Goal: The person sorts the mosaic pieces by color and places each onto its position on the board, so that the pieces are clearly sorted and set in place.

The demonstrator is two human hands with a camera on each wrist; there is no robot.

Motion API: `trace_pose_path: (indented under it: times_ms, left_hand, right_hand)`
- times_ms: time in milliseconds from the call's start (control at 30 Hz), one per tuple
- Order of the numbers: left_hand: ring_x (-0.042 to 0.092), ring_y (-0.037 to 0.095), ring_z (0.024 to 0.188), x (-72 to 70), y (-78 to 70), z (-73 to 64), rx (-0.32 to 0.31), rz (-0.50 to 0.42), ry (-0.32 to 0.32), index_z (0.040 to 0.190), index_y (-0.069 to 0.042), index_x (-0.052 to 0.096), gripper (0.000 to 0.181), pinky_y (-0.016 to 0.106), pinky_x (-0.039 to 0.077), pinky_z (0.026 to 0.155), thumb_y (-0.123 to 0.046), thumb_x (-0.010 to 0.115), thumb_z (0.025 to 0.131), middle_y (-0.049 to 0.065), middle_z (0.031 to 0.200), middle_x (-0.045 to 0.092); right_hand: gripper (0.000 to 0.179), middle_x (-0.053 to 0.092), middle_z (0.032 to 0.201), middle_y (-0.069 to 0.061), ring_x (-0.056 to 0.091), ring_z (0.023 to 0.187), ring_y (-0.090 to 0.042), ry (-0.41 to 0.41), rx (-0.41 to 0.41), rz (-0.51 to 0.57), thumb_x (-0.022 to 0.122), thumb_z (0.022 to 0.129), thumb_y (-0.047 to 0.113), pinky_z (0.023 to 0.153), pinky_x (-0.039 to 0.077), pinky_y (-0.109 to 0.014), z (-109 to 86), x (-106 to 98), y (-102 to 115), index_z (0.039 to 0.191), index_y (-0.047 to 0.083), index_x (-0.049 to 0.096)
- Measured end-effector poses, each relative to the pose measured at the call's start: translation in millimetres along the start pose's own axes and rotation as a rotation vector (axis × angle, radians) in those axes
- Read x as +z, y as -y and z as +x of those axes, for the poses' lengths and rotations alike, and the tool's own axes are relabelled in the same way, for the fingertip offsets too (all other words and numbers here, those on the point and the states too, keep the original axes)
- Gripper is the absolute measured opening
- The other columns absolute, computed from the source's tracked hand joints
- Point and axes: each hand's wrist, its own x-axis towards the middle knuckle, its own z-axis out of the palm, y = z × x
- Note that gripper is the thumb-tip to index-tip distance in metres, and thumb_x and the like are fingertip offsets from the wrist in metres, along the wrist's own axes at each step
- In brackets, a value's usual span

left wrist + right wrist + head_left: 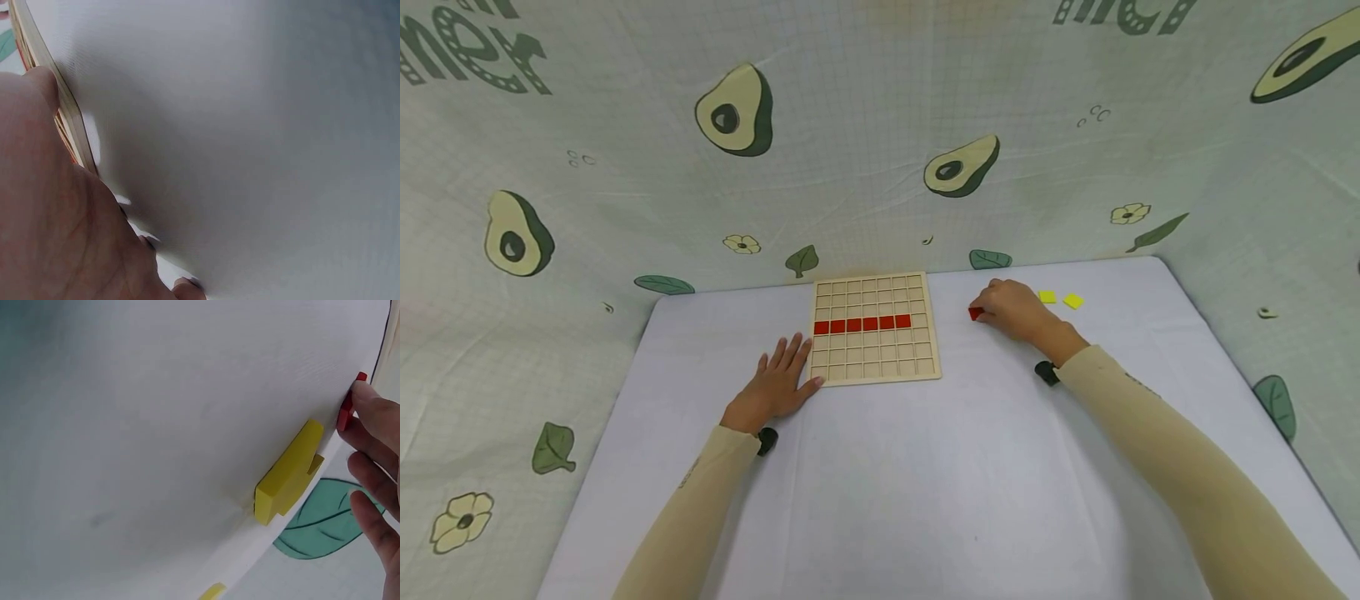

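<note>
A light wooden grid board [913,367] lies on the white table, with several red square tiles [870,323] in one row across it. My left hand [772,389] is spread flat, its thumb and fingertips at the board's left edge. In the left wrist view the thumb [45,87] touches the board's rim [75,128]. To the right of the board, my right hand [1011,308] pinches a red tile [976,313] between thumb and fingers. The right wrist view shows that red tile [345,414] tilted on its edge, the other fingers loosely bent.
Two yellow tiles, one nearer [1047,297] and one farther right [1072,301], lie beyond my right hand. A patterned cloth [850,167] with avocados rises behind the table [887,483]. Dark wrist cameras sit under both sleeves.
</note>
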Motion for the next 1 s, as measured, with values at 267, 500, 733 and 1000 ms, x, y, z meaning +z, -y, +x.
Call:
trace_pose_path:
  times_ms: [267, 500, 733, 1000]
  left_hand:
    - [-0.003, 0.044, 0.163, 0.5, 0.3, -0.1, 0.005, -0.002, -0.009, 0.170, -0.005, 0.007, 0.082, 0.066, 0.003, 0.128, -0.046, 0.048, 0.111, 0.020, 0.177, 0.000]
    - [-0.003, 0.045, 0.163, 1.2, 1.4, -0.2, 0.010, -0.007, -0.012, 0.170, -0.004, 0.008, 0.083, 0.067, 0.003, 0.128, -0.045, 0.049, 0.111, 0.021, 0.177, 0.000]
    - [-0.005, 0.043, 0.163, 5.4, 7.3, 3.3, 0.020, -0.006, -0.014, 0.171, -0.007, 0.006, 0.085, 0.066, 0.002, 0.128, -0.050, 0.047, 0.110, 0.019, 0.178, -0.002]
    - [-0.004, 0.044, 0.163, 7.9, 9.0, 5.5, 0.023, -0.008, -0.029, 0.170, -0.005, 0.007, 0.085, 0.067, 0.003, 0.127, -0.048, 0.048, 0.110, 0.020, 0.178, -0.002]
  right_hand:
    - [0.024, 0.080, 0.107, -0.010, 0.066, 0.100, -0.029, 0.010, -0.053, -0.102, 0.083, 0.092, 0.011, 0.094, 0.056, -0.043, 0.3, 1, 0, 0.115, 0.004, 0.081]
    - [0.026, 0.080, 0.108, -0.010, 0.066, 0.103, -0.030, -0.024, -0.065, -0.090, 0.083, 0.093, 0.011, 0.095, 0.056, -0.043, -2.1, -3, 2, 0.118, 0.003, 0.080]
    - [0.026, 0.080, 0.107, -0.011, 0.068, 0.104, -0.030, -0.095, -0.120, -0.058, 0.084, 0.091, 0.007, 0.093, 0.058, -0.042, -0.2, -12, 12, 0.116, 0.002, 0.080]
    - [0.028, 0.081, 0.106, -0.010, 0.069, 0.104, -0.028, -0.145, -0.162, -0.041, 0.086, 0.089, 0.007, 0.093, 0.058, -0.041, 9.2, -16, 29, 0.115, 0.001, 0.080]
